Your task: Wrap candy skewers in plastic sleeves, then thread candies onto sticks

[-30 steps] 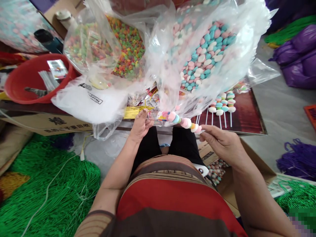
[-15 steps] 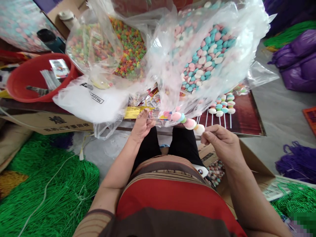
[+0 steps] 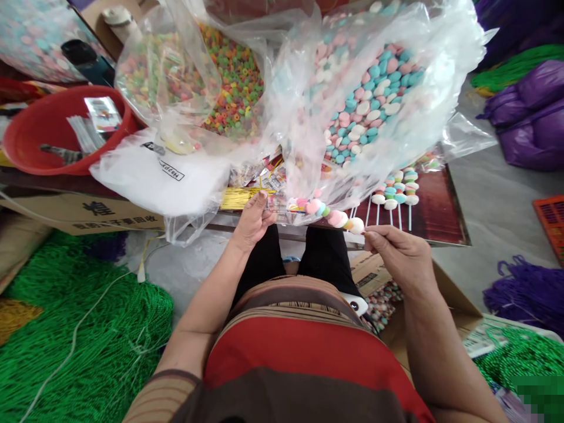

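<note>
Here's the skewer of pastel pink, blue, white and orange round candies (image 3: pixel 338 218), slanting above the table's front edge, right hand (image 3: pixel 399 252) pinching its white end, left hand (image 3: pixel 254 222) pinching its clear wrapper (image 3: pixel 278 207).

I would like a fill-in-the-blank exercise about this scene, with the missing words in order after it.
1. The yellow ties lie nearest to the person's ____ hand.
2. On the held skewer, the candy nearest to the right hand is coloured ____.
3. The round basin is coloured ____.
4. The boxed word on the white bag is "____".

Missing words: left; white; red; Happy.
</note>
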Demonstrator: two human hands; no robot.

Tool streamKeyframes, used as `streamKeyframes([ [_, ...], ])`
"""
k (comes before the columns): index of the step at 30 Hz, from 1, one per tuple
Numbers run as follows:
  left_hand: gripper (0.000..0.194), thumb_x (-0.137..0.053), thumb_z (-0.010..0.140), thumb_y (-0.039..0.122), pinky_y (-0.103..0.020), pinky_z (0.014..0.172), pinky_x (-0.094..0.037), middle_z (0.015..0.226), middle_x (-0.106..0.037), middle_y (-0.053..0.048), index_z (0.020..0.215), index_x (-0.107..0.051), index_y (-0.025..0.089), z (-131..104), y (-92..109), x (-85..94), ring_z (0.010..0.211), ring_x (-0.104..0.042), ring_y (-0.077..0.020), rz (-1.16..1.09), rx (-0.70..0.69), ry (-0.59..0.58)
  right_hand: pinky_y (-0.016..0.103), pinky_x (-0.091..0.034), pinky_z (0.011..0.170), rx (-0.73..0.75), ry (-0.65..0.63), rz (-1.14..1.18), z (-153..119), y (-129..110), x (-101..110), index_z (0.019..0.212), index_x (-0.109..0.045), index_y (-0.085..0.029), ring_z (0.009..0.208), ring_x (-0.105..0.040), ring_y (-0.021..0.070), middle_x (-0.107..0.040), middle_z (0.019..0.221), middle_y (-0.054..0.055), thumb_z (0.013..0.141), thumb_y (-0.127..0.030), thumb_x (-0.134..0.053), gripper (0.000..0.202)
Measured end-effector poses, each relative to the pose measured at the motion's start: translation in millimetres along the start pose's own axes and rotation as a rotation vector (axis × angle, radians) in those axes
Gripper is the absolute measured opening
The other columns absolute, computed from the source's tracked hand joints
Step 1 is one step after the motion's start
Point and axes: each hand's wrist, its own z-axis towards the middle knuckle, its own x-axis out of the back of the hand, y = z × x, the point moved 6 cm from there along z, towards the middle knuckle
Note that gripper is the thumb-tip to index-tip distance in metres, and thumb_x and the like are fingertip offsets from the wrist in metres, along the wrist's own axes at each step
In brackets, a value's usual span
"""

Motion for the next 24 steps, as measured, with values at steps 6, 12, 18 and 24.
streamKeyframes([
  [6, 0.075, -0.095, 0.05, 0.067, -0.019, 0.043, -0.014, 0.049, -0.02, 0.015, 0.064, -0.038, 0.021, -0.8, -1.3, 0.7, 0.043, -0.011, 0.0, -0.015, 0.018, 0.049, 0.026, -0.048, 0.058, 0.04, 0.03, -0.023, 0.9, 3.2, 4.1, 0.087, -0.081, -0.025, 0.058, -0.062, 0.0135, -0.069, 0.064, -0.002, 0.09, -0.039, -0.073, 0.016],
  [12, 0.074, -0.097, 0.05, 0.063, -0.018, 0.043, -0.016, 0.053, -0.023, 0.013, 0.063, -0.038, 0.021, -5.0, 0.6, -3.2, 0.045, -0.017, -0.0009, 0.013, 0.031, 0.046, 0.029, -0.051, 0.066, 0.21, 0.064, -0.005, 4.3, -7.7, 2.3, 0.087, -0.078, -0.025, 0.07, -0.065, 0.0154, -0.073, 0.078, 0.001, 0.09, -0.028, -0.073, 0.006],
  [18, 0.072, -0.096, 0.055, 0.062, -0.017, 0.042, -0.016, 0.053, -0.021, 0.013, 0.061, -0.038, 0.02, -5.5, 5.0, -3.8, 0.045, -0.013, -0.0005, 0.001, 0.004, 0.019, 0.028, -0.05, 0.066, 0.227, 0.016, 0.018, 7.6, -8.9, 0.3, 0.087, -0.079, -0.026, 0.073, -0.064, 0.015, -0.07, 0.079, 0.0, 0.09, -0.025, -0.072, 0.007],
  [24, 0.067, -0.096, 0.055, 0.062, -0.015, 0.042, -0.018, 0.052, -0.023, 0.013, 0.063, -0.046, 0.019, -3.6, 3.1, -1.8, 0.043, -0.016, -0.0001, 0.022, 0.011, 0.0, 0.027, -0.049, 0.061, 0.055, -0.066, 0.026, 5.2, 2.6, -0.5, 0.091, -0.08, -0.026, 0.062, -0.06, 0.0133, -0.068, 0.069, -0.002, 0.092, -0.032, -0.069, 0.013],
])
